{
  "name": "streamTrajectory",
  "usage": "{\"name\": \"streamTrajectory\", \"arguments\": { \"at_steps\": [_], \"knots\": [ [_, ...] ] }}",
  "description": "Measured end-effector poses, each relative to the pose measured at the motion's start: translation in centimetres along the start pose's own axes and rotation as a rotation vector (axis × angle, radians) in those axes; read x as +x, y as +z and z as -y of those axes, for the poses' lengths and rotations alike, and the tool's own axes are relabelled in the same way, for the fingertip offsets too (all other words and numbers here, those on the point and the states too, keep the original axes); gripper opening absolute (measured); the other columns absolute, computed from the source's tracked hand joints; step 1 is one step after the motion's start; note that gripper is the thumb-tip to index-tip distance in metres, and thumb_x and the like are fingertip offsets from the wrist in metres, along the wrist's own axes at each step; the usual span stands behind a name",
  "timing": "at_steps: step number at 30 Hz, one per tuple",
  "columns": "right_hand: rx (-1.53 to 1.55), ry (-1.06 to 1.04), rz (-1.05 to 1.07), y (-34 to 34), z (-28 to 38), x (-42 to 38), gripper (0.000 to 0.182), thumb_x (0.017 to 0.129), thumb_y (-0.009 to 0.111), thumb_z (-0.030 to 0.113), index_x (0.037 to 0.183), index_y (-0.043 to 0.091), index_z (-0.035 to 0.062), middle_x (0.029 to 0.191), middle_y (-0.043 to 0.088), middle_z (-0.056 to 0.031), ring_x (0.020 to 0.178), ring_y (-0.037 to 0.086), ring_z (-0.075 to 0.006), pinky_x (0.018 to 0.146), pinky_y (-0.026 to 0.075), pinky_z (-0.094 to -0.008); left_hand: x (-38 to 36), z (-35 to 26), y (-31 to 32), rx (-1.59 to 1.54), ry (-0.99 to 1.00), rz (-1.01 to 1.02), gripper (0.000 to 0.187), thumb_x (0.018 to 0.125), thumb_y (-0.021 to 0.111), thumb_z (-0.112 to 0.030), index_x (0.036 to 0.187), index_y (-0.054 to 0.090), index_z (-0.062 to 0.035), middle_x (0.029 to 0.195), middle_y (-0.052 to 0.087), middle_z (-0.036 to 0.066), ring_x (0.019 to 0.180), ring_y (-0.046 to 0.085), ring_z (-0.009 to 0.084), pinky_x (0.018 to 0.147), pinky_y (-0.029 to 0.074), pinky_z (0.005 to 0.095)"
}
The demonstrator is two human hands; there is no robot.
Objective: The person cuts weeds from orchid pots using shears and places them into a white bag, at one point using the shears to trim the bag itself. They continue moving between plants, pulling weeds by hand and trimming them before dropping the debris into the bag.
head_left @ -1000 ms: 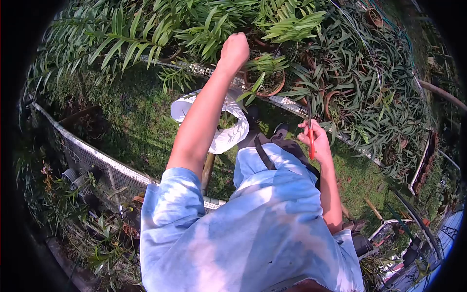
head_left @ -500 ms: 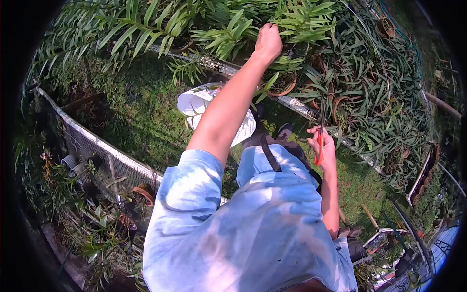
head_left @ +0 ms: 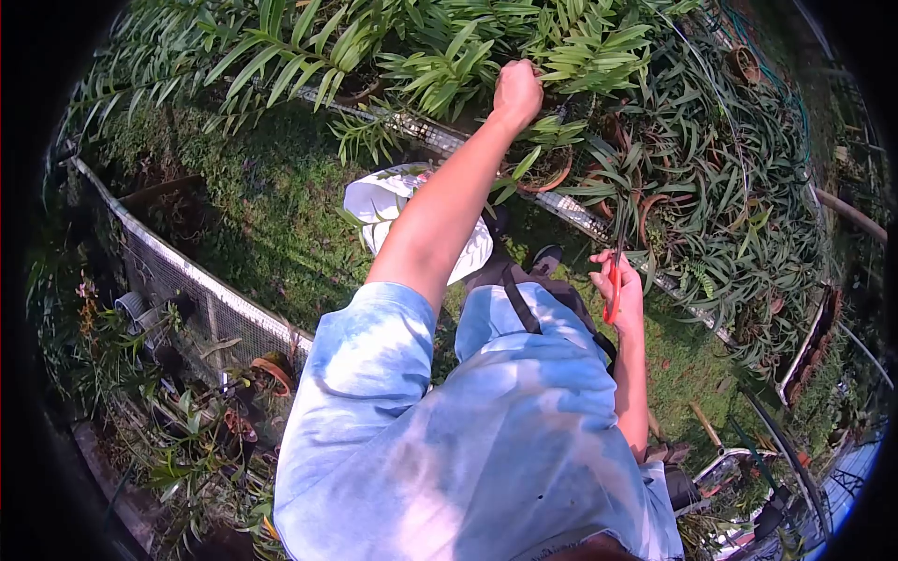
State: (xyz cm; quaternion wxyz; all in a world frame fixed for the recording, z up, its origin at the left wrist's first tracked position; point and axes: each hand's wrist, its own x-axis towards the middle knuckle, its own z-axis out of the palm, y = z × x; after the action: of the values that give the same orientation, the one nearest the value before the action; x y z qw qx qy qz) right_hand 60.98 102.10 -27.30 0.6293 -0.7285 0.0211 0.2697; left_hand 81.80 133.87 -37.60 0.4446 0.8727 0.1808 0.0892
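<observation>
My left hand [head_left: 518,92] reaches far forward, its fingers curled closed against long, narrow-leaved green plants [head_left: 599,58]. Whatever lies inside those fingers is hidden by the hand and leaves. Lower and to the right, my right hand [head_left: 629,292] is closed round the red handles of a pair of scissors [head_left: 615,290], the dark blades pointing forward toward the potted plants. Beneath my left forearm stands a white container [head_left: 370,200], partly covered by the arm, with some green leaves at its mouth.
A pale bench rail [head_left: 572,212] runs diagonally below the plants, with a terracotta pot [head_left: 552,176] beside it. Dense strap-leaved plants [head_left: 720,224] fill the right side. At left, a mesh-sided bench [head_left: 210,304] borders the mossy ground [head_left: 281,234].
My left hand, still closed, sits slightly lower in view, and the leaves have shifted down a little too. My right hand keeps the scissors in nearly the same place.
</observation>
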Motion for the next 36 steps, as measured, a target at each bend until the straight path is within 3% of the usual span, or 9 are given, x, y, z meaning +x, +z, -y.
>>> {"name": "streamTrajectory", "arguments": {
  "at_steps": [2,10,13,16,21,23,28,32,36],
  "knots": [
    [-0.001,-0.011,0.01,0.0,-0.3,0.2,0.025,0.081,0.082,0.002,0.083,0.058,0.007,0.111,0.055,-0.0034,0.114,0.058,-0.02,0.101,0.046,-0.0354,-0.4,-0.5,0.1,-0.088,-0.119,0.03,0.024,0.086,0.064,-0.011,0.104,0.071,0.0025,0.094,0.071,0.028,0.096,0.07,0.043,0.089,0.055,0.0466],
    [0.021,0.045,0.017,0.4,0.3,0.3,0.025,0.081,0.082,0.003,0.083,0.058,0.0072,0.111,0.055,-0.0031,0.114,0.058,-0.0195,0.102,0.045,-0.0352,-1.3,-2.4,-0.9,-0.135,-0.105,-0.049,0.027,0.086,0.066,-0.014,0.106,0.072,0.0022,0.092,0.073,0.025,0.091,0.072,0.0388,0.086,0.056,0.0434],
    [0.01,0.039,0.019,0.4,0.4,0.4,0.025,0.081,0.082,0.002,0.083,0.058,0.0073,0.111,0.055,-0.003,0.114,0.058,-0.0195,0.101,0.045,-0.0349,-1.8,-3.7,-1.9,-0.216,-0.131,-0.026,0.024,0.088,0.068,-0.017,0.103,0.072,0.002,0.092,0.074,0.023,0.088,0.073,0.0351,0.084,0.056,0.0405],
    [0.009,0.028,0.031,0.7,0.9,0.6,0.025,0.081,0.082,0.002,0.083,0.057,0.0072,0.111,0.055,-0.0029,0.114,0.058,-0.0196,0.101,0.045,-0.0348,-3.5,-4.8,-2.8,-0.301,-0.014,-0.128,0.022,0.092,0.068,-0.018,0.101,0.069,0.0023,0.092,0.074,0.021,0.085,0.074,0.032,0.082,0.057,0.0395],
    [-0.004,0.013,0.124,1.7,1.9,1.5,0.025,0.081,0.081,0.001,0.082,0.057,0.0061,0.111,0.055,-0.0029,0.113,0.058,-0.0186,0.098,0.046,-0.0324,-10.1,-5.7,-5.9,-0.542,-0.032,-0.123,0.017,0.094,0.067,-0.013,0.1,0.065,0.0036,0.084,0.073,0.014,0.074,0.072,0.0205,0.07,0.057,0.0326],
    [-0.057,0.019,0.198,2.3,2.0,2.3,0.025,0.081,0.081,0.002,0.082,0.056,0.0055,0.111,0.055,-0.003,0.113,0.058,-0.0166,0.094,0.047,-0.031,-14.1,-5.0,-6.8,-0.595,-0.087,-0.105,0.018,0.094,0.068,-0.012,0.103,0.065,0.0033,0.087,0.074,0.011,0.075,0.07,0.0144,0.069,0.057,0.0297],
    [-0.194,0.035,0.408,4.6,2.4,4.4,0.026,0.082,0.081,0.008,0.081,0.056,0.0057,0.109,0.056,-0.0031,0.113,0.058,-0.0184,0.097,0.044,-0.033,-23.8,-0.6,-9.2,-0.462,-0.293,-0.219,0.018,0.096,0.066,-0.013,0.105,0.069,0.002,0.089,0.074,0.009,0.076,0.068,0.0126,0.073,0.056,0.0286],
    [-0.268,0.086,0.592,7.2,2.4,5.3,0.03,0.081,0.083,0.01,0.079,0.053,0.0053,0.109,0.054,-0.0026,0.1,0.055,-0.0136,0.088,0.046,-0.0287,-28.8,4.5,-9.0,-0.49,-0.472,-0.445,0.021,0.099,0.065,-0.017,0.107,0.069,0.0023,0.087,0.073,0.006,0.076,0.067,0.0106,0.073,0.055,0.0276],
    [-0.424,0.025,0.792,10.0,0.7,6.4,0.038,0.079,0.088,0.018,0.079,0.054,0.0025,0.106,0.051,-0.0012,0.088,0.049,-0.0105,0.078,0.043,-0.0257,-31.4,8.0,-9.5,-0.634,-0.614,-0.505,0.023,0.101,0.062,-0.017,0.111,0.067,0.0034,0.093,0.073,0.007,0.084,0.068,0.0113,0.078,0.054,0.026]
  ]
}}
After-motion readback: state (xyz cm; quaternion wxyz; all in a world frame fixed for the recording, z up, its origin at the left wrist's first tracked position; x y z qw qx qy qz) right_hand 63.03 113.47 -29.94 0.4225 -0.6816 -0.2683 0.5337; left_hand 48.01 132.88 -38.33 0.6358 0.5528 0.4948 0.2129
